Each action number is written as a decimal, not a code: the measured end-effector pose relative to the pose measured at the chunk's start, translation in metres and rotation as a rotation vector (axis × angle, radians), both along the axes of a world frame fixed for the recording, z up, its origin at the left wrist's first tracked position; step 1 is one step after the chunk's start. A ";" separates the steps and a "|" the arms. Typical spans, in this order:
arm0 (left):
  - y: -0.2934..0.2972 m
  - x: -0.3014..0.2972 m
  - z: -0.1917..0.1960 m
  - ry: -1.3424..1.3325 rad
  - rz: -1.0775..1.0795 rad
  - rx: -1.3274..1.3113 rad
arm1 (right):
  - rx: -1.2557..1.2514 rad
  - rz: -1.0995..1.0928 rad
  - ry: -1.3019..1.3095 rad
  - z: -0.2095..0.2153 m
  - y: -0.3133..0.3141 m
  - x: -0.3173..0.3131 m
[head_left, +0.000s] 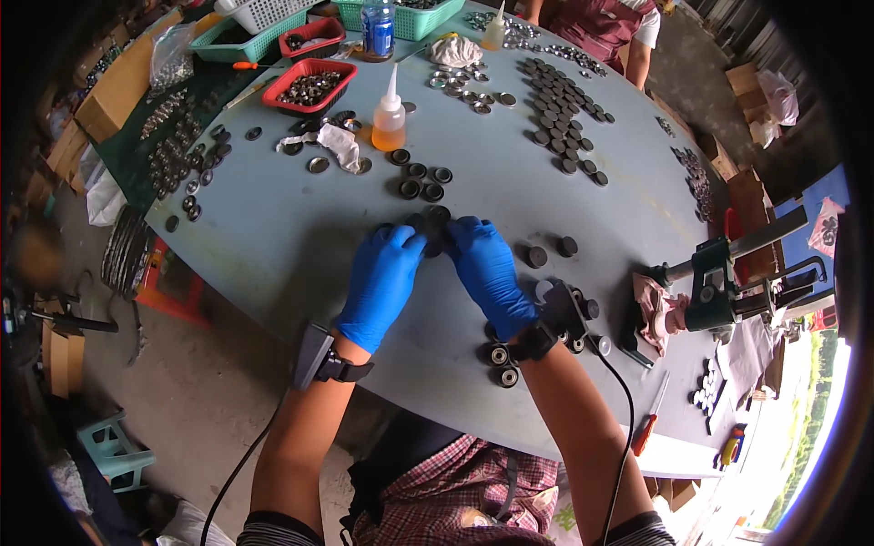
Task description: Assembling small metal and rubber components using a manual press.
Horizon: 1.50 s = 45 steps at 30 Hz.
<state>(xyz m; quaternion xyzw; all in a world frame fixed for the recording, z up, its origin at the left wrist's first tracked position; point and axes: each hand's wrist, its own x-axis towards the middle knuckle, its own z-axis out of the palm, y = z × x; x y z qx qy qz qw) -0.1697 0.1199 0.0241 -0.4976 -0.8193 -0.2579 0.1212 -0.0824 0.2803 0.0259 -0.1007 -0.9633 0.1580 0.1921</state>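
Both my hands wear blue gloves and meet over the middle of the grey-blue table (300, 273). Fingers curled, my left hand (381, 280) pinches at the left side of a small cluster of black round caps (437, 217). From the other side my right hand (490, 275) closes its bent fingers against the same caps. The gloves partly cover the caps, so their exact grip is hard to make out. Just beyond lie several black ring-like caps (410, 188). To the right of my right hand are two loose black discs (537, 257). Near my right wrist sit metal-centred round parts (506, 376).
A bottle of orange liquid (389, 126) and a red tray of small parts (309, 86) stand farther back. Many black discs (560, 109) spread at the far right. A green hand press (715, 282) is at the right edge, near a screwdriver (648, 428). Another person (605, 27) sits opposite.
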 end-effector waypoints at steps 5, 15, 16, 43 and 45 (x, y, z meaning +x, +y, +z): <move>-0.029 0.040 0.011 0.136 -0.037 -0.258 | 0.077 -0.006 -0.052 0.006 0.003 0.011; -0.037 0.060 0.024 -0.206 -0.004 -0.338 | -0.102 -0.073 0.011 0.012 -0.046 0.048; -0.036 0.062 0.027 -0.173 -0.017 -0.315 | -0.041 -0.025 0.033 0.006 -0.046 0.052; -0.040 0.074 0.033 -0.061 0.109 -0.315 | -0.146 0.012 -0.074 0.008 -0.099 0.112; -0.036 0.078 0.038 -0.133 0.091 -0.250 | -0.033 0.002 -0.121 0.000 -0.104 0.116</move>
